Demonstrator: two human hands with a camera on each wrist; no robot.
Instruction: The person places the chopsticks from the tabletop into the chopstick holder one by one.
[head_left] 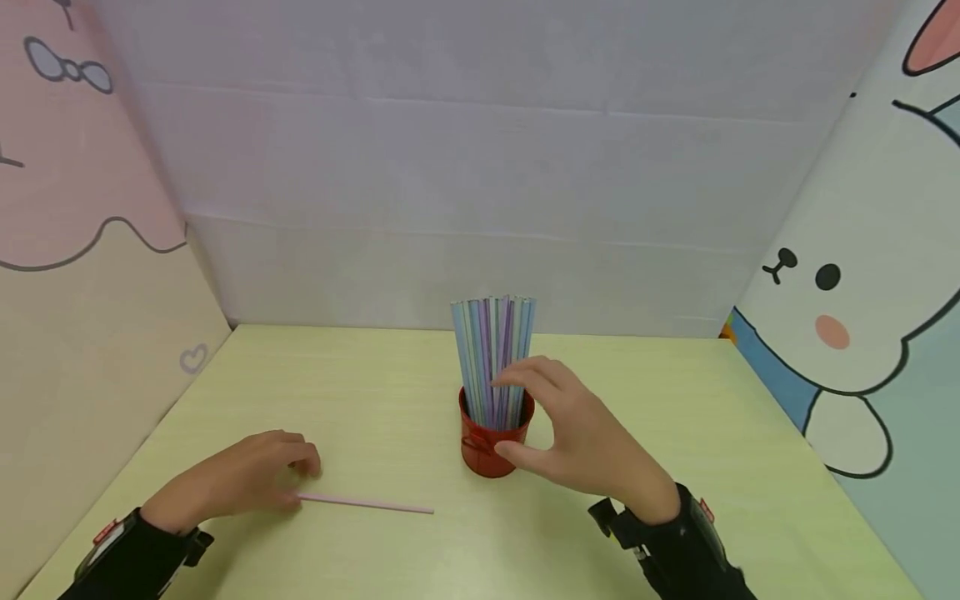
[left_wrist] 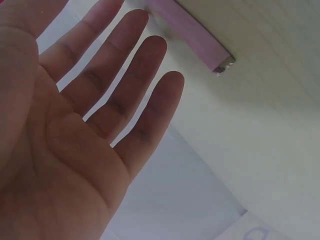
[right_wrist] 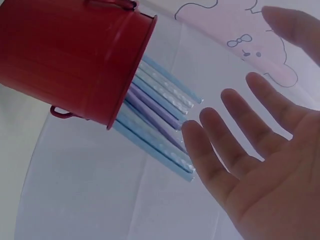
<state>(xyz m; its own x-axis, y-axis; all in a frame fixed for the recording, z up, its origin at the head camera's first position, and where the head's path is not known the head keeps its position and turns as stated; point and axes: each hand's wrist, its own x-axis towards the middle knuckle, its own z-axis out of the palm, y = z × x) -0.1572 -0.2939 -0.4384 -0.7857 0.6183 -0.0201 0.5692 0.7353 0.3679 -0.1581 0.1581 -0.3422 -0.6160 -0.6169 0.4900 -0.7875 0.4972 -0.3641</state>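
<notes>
A small red metal bucket [head_left: 480,458] stands upright on the table, filled with several blue, purple and pale straws [head_left: 480,350]. Beside it on the right is my right hand [head_left: 581,433], thumb and fingers spread and holding nothing. Its fingertips [right_wrist: 197,135] appear close to the straws in the right wrist view; contact cannot be told. One pinkish-purple straw [head_left: 375,504] lies on the table left of the bucket. My left hand [head_left: 240,475] is over that straw's left end. The left wrist view shows its fingers [left_wrist: 160,107] extended, near the straw [left_wrist: 195,37] and not curled round it.
A pale yellow table [head_left: 360,383] carries everything. Behind it rises a white sheet-like wall [head_left: 465,175]. Printed panels with cartoon drawings flank the table, a pink and cream one [head_left: 82,333] at left and a rabbit-like one [head_left: 855,208] at right.
</notes>
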